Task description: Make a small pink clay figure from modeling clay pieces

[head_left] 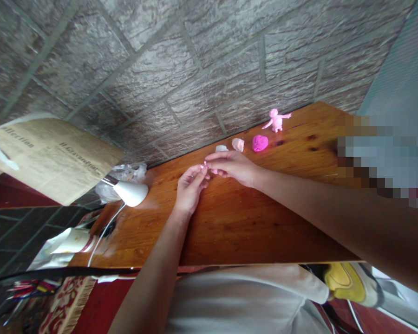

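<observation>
Figure [277, 122] lt pink; lump [260, 143] magenta; desk [230, 227] orange-brn; wall [153, 60] gry, brick-patt.

On the wooden desk [230, 232], right of the frame's centre, the left lump [222, 148], middle lump [238, 144] and right lump [260, 143] line up near the stone wall [153, 55]. The figurine [276, 121] stands up and right of them. At centre-left, the lamp base [134, 190] has a plastic bag [135, 171] behind it, the lampshade [55, 157] farther left.

Glossy wood tabletop [230, 222]; rough stone-like wall [153, 69]; lampshade [55, 153] seemingly matt paper.
</observation>
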A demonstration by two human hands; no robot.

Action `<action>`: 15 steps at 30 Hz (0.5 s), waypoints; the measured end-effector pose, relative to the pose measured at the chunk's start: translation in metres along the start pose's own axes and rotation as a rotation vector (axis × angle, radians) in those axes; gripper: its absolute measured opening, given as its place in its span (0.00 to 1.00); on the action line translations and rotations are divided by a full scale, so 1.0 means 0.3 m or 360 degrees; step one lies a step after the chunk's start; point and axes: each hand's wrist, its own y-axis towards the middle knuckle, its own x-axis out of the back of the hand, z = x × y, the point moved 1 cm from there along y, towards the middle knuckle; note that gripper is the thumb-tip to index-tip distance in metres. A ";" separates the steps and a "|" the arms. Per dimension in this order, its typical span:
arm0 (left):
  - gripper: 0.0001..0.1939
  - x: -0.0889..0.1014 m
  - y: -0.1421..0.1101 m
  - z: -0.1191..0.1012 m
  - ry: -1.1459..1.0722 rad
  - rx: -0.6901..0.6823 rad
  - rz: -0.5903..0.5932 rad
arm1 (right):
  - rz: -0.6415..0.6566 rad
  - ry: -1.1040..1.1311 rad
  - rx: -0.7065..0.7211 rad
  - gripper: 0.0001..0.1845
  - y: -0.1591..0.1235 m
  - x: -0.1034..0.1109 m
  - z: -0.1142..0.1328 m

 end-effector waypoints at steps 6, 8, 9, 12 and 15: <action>0.15 -0.003 -0.002 -0.001 0.0014 -0.0044 0.0018 | 0.0025 -0.0001 -0.0051 0.10 0.000 -0.003 -0.003; 0.15 -0.003 -0.003 -0.002 0.0005 -0.0042 0.0008 | 0.0029 0.0017 -0.0089 0.09 -0.002 -0.005 -0.001; 0.15 -0.002 -0.003 -0.002 -0.0003 -0.0032 0.0004 | 0.0025 0.0028 -0.0106 0.08 -0.003 -0.006 0.000; 0.16 -0.002 -0.003 -0.004 -0.0027 0.0018 0.0009 | -0.0001 0.0053 -0.0141 0.08 -0.007 -0.010 0.006; 0.16 -0.002 -0.003 -0.005 -0.0048 0.0055 0.0014 | -0.0002 0.0052 -0.0157 0.07 -0.010 -0.013 0.011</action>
